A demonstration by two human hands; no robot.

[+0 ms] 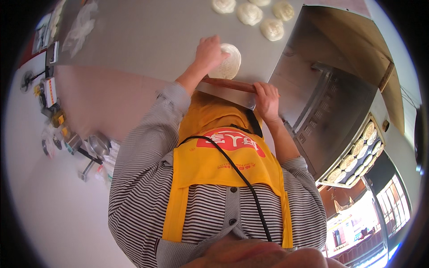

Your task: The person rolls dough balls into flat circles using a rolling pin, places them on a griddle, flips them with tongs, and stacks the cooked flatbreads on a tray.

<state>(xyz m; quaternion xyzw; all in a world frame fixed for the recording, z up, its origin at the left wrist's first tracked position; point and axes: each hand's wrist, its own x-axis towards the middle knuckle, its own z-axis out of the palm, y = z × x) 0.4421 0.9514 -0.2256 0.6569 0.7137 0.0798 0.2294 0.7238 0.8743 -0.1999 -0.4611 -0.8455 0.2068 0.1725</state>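
Note:
A flat round of dough (231, 65) lies near the front edge of the steel worktable (140, 37). My left hand (210, 53) is over its left side, with the thumb across the dough's top. The hand hides part of the round, and whether the fingers pinch it is not clear. My right hand (268, 102) is closed around the right end of a wooden rolling pin (231, 84). The pin lies crosswise between the dough and my yellow apron (228, 167), along the table's front edge.
Several dough balls (249, 14) sit at the table's far right. A crumpled plastic bag (80, 28) lies far left. To my right stands a metal oven-like appliance (335, 110), beside a tray (360, 160) of flat breads. A metal bowl (99, 144) is at left. A black cable (234, 167) crosses my chest.

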